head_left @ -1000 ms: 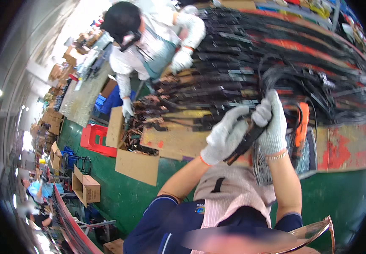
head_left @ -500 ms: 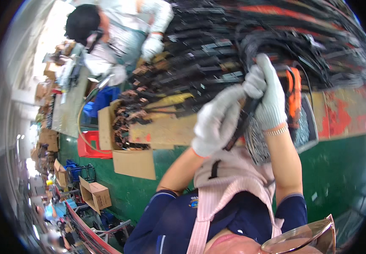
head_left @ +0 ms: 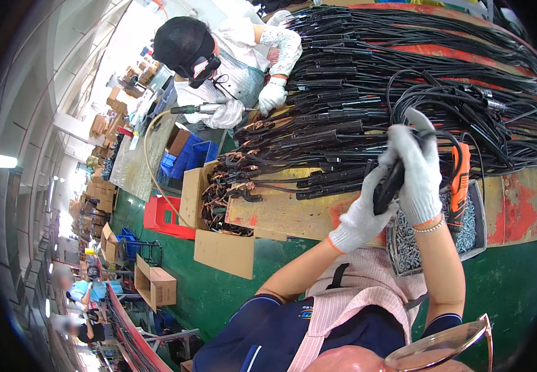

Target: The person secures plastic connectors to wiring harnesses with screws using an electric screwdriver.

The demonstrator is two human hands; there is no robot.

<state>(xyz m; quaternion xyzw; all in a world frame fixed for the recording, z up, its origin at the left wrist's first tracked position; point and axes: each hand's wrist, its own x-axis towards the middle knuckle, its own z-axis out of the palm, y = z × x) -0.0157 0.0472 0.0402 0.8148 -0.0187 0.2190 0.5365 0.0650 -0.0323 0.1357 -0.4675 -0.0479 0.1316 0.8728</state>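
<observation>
Both gloved hands are up at centre right of the frame, working one black handle part (head_left: 387, 186) with a cable running off it.

Left hand (head_left: 361, 217): white knit glove, fingers curled shut around the lower end of the black handle part. Right hand (head_left: 418, 173): same glove type, closed over the upper end, fingers wrapped down across it, touching the left hand. A bead bracelet (head_left: 431, 228) sits at the right wrist.

The handle part is held above the near edge of the worktop (head_left: 281, 211), just over a grey tray of screws (head_left: 467, 232) at the right. An orange power screwdriver (head_left: 459, 180) sits upright just behind the right hand, by the tray.

Behind the hands: a coiled black cable bundle (head_left: 467, 118) at upper right, and a big fan of black cable assemblies (head_left: 343, 80) spread across the worktop towards upper centre.

A cardboard box of copper clamps (head_left: 215, 198) sits at the worktop's left end; a red crate (head_left: 163, 217) lies on the green floor beside it.

A co-worker (head_left: 219, 56) at upper left, also in white gloves, holds a tool with a hose against the cable ends.
</observation>
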